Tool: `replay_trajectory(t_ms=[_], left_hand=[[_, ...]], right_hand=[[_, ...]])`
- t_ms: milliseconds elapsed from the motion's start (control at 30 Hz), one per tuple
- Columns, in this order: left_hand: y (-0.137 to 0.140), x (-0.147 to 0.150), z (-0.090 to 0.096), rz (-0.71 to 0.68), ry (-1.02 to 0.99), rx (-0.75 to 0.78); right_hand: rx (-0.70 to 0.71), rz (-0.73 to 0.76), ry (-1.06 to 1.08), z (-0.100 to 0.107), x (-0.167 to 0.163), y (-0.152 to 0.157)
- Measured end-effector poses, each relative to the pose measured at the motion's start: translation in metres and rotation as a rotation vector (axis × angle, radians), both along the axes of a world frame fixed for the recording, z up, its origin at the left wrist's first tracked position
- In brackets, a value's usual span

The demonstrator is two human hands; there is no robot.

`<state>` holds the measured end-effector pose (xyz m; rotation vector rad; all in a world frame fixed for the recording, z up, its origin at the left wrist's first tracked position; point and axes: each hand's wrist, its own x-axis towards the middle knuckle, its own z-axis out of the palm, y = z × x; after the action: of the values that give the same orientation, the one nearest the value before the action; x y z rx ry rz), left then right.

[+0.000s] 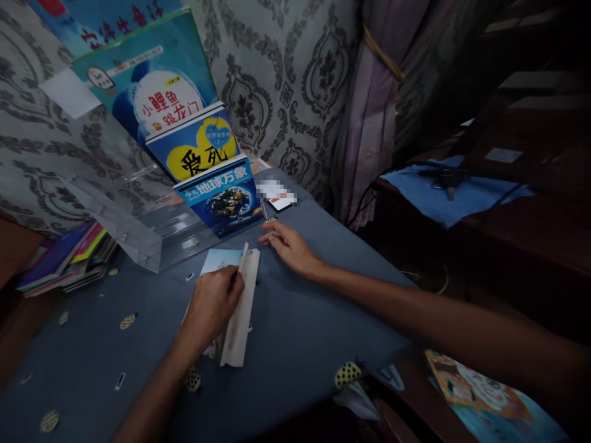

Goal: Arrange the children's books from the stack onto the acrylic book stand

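My left hand is closed on a thin book with a pale blue cover, gripping it near the middle while it rests on the tablecloth. The book's cream edge faces right, and much of its cover is hidden under my fingers. Just above the cloth, my right hand has its fingers loosely stretched out and holds nothing. It is close to the lower right corner of a blue book with a globe on its cover. That book leans in a clear plastic display stand.
Behind the globe book, the stand carries a blue book with a yellow heart and a teal picture book. Stacked books lie at the left. A phone lies by the curtain; a blue cloth covers furniture at right.
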<state>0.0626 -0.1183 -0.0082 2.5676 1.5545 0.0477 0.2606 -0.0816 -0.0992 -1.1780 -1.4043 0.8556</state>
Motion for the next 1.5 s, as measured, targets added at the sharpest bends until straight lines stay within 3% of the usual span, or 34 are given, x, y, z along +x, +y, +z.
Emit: replay_trajectory(t_ms=[300,433,600,800,1133,1500], left_hand=[[-0.006,0.009,-0.003,-0.011,0.055,0.038],[-0.011,0.010,-0.005,-0.037,0.162,0.090],[-0.004,-0.027,-0.016,-0.023,0.100,0.142],[0.000,-0.063,-0.034,0.040,0.020,0.184],[0.003,-0.055,-0.038,0.039,-0.087,0.168],[0.041,-0.040,-0.083,-0.125,-0.227,0.337]], right_hand=[[0.053,-0.004,-0.049,0.006,0.000,-0.006],[0.096,0.041,-0.222,0.016,-0.002,-0.020],[0.144,0.120,-0.557,0.021,-0.007,-0.038],[0.173,0.119,-0.534,0.020,-0.013,-0.039],[0.264,0.156,-0.624,0.006,-0.011,-0.003],[0.313,0.150,-0.801,-0.004,-0.014,0.003]])
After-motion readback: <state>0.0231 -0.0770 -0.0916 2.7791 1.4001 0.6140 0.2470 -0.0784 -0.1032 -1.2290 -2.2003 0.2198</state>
